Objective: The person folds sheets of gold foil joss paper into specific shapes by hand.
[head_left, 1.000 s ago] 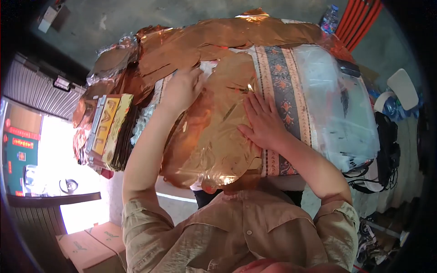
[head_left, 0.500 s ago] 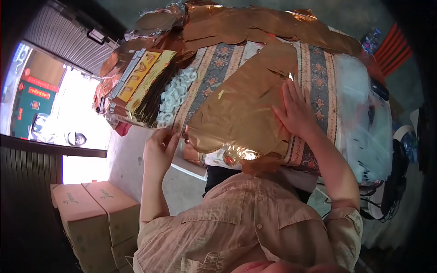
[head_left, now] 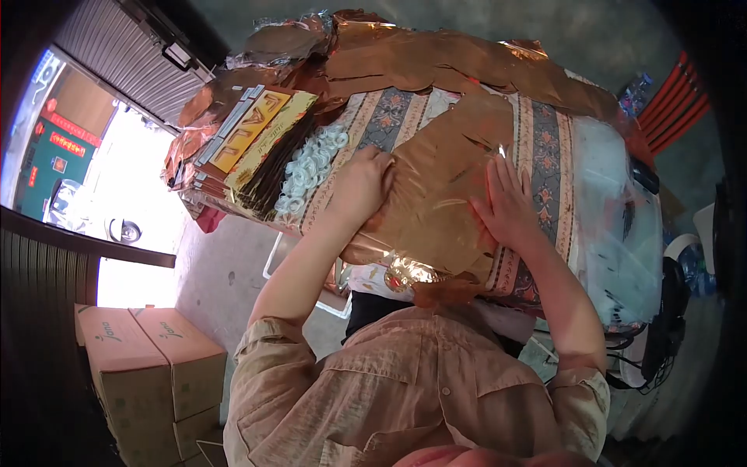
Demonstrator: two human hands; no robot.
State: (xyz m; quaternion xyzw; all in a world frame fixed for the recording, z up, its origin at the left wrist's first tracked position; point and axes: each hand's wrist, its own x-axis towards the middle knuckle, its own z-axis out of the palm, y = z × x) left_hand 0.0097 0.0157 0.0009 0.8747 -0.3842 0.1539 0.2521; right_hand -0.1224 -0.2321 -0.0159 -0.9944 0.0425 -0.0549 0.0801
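A thin, shiny brown foil sheet (head_left: pixel 443 179) lies creased across the patterned cloth (head_left: pixel 545 148) in front of me. My left hand (head_left: pixel 364 185) is at the sheet's left side, its fingers curled in on the edge, which is folded inward there. Stretched fingers of my right hand (head_left: pixel 507 198) rest flat on the sheet's right side. A round gold piece with crinkled shiny foil (head_left: pixel 398 274) sits at the sheet's near edge. Left of my left hand lies a heap of white plastic rings (head_left: pixel 315 163).
A stack of printed "FALL" packs (head_left: pixel 261 136) stands at the table's left. More brown foil sheets (head_left: pixel 467 62) cover the far edge. Clear plastic bags (head_left: pixel 611 210) lie along the right side. Cardboard boxes (head_left: pixel 148 350) stand on the floor at lower left.
My left hand has moved up and right from the sheet's near left corner, bringing that side of the foil inward. My right hand stays almost in place on the sheet.
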